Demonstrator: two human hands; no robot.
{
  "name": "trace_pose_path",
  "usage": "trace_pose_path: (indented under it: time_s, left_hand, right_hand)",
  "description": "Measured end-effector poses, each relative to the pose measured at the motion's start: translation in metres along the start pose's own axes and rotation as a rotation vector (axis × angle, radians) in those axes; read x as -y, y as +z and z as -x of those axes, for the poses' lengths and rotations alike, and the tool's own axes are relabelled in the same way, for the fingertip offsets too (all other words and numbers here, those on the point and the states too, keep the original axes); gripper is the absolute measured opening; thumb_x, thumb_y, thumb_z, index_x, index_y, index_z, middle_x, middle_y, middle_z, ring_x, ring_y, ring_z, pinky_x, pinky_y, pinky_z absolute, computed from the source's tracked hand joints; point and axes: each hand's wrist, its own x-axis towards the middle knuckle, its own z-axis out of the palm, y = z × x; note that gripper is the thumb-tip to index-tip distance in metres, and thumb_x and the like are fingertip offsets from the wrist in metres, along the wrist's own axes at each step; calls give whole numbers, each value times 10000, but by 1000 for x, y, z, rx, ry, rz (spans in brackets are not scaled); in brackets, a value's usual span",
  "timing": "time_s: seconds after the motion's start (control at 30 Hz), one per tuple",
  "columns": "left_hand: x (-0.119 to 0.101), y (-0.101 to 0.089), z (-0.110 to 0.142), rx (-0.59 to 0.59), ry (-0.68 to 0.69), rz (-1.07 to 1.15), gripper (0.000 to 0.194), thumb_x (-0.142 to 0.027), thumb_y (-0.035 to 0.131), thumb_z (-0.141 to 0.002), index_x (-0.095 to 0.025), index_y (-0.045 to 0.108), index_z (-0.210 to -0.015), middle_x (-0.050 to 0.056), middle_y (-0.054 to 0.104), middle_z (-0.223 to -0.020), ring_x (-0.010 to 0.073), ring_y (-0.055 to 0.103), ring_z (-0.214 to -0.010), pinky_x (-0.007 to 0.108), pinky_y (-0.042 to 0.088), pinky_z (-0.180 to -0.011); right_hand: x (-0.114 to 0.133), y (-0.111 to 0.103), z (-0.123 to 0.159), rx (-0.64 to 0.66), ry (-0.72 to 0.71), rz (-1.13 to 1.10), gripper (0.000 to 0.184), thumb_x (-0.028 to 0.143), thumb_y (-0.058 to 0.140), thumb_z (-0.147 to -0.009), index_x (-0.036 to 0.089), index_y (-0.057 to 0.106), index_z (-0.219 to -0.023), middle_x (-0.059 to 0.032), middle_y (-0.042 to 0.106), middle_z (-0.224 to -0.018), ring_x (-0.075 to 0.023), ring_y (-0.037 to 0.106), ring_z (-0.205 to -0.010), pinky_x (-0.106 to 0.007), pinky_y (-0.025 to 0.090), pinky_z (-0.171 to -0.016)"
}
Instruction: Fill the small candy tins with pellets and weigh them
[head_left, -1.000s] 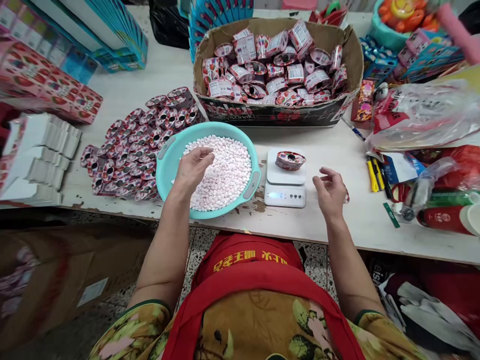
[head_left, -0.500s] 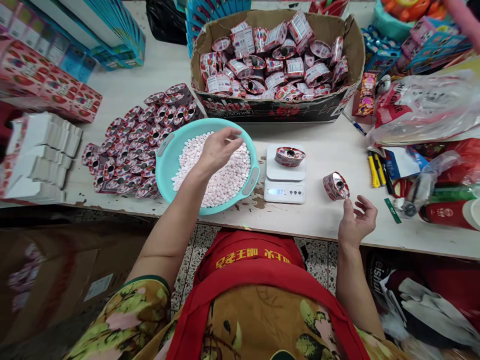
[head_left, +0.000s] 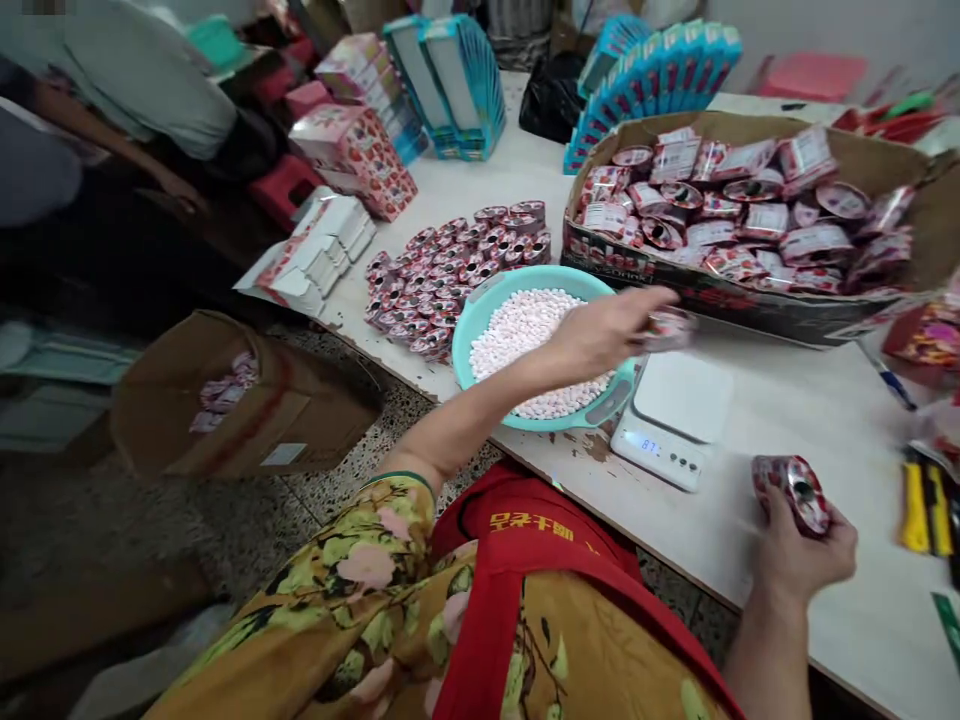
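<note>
The left hand [head_left: 600, 335], fingers closed round a blurred tin [head_left: 666, 328], is above the gap between the bowl [head_left: 480, 305] of white sweets [head_left: 525, 325] and the scale [head_left: 684, 395]. To the right of the scale, the right hand [head_left: 806, 550] has its fingers round another tin [head_left: 796, 492], near the table edge.

Glossy blue plastic basin [head_left: 466, 352]

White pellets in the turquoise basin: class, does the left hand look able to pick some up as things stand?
Probably not yet: the left hand is already holding a patterned container, though the white pellets lie uncovered in the turquoise basin, within easy reach.
</note>
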Motion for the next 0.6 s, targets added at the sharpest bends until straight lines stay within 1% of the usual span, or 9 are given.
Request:
trace_pose_path:
  time_s: [0.1,0.17,0.2,0.27,0.33,0.4,0.47,0.53,0.6]
  left_hand:
    - [39,-87,89,-172,-338,-175,454,-481,695,-950,-235,580,-1313,67,738,-1192,222,716,-981,351,568,-829]
    - [74,-115,147,-201,-543,-341,441,-486,720,-921,-238,604,-1267,83,732,-1174,264,703,-1022,368,554,-842]
    - [92,-119,170,-175,-616,-405,425,-474,724,-912,-240,614,-1248,90,722,-1188,285,691,-1064,377,549,-859]
    - [128,-106,204,-65,-709,-470,416,-441,713,-906,-241,618,-1258,109,688,-1238,318,676,-1112,397,547,-878]
    - [158,-78,220,0,-759,-483,432,-399,696,-904,-232,615,-1293,137,642,-1277,346,659,-1151,420,549,-896]
    - [178,-46,221,-59,-796,-480,486,-322,676,-898,-195,589,-1359,176,593,-1295,367,625,-1205,453,540,-954]
    - [189,-22,217,-188,-816,-472,549,-261,662,-887,-149,555,-1414,213,544,-1313,385,570,-1276,493,505,-1036]
    - [194,-10,215,-280,-810,-458,581,-252,659,-884,-140,539,-1441,232,501,-1352,402,512,-1335,535,465,-1096]
    - [197,-10,216,-309,-782,-433,600,-269,677,-872,-162,539,-1445,226,473,-1395,414,475,-1369,566,441,-1126]
  right_hand:
    - [2,0,-6,4,1,-55,536,399,897,-387,221,698,-852,-122,755,-1000,-460,717,-1090,-609,545,-1048]
    - [9,3,-8,-4,-10,-123,562,394,895,-366,221,725,-873,-128,768,-996,-467,725,-1079,-620,547,-1036]
    - [14,6,-8,-3,-21,-164,585,394,896,-353,218,734,-886,-127,772,-990,-461,730,-1065,-619,548,-1032]
    - [27,16,-6,40,-49,-213,634,415,902,-349,202,747,-926,-119,775,-981,-431,740,-1032,-610,547,-1031]
    - [42,32,-2,153,-82,-200,676,460,912,-390,179,753,-983,-106,773,-975,-380,743,-985,-592,553,-1020]
    - [56,51,3,315,-131,-164,699,509,909,-454,167,749,-1041,-86,771,-971,-321,737,-936,-558,569,-991]
    - [65,70,8,448,-193,-136,691,537,896,-515,167,744,-1079,-75,771,-993,-276,727,-914,-516,573,-980]
    - [70,88,11,519,-236,-113,670,540,886,-560,165,744,-1098,-81,772,-1028,-259,720,-927,-486,567,-984]
    - [71,100,13,568,-241,-98,664,539,879,-582,160,742,-1111,-94,769,-1063,-260,714,-954,-470,562,-988]
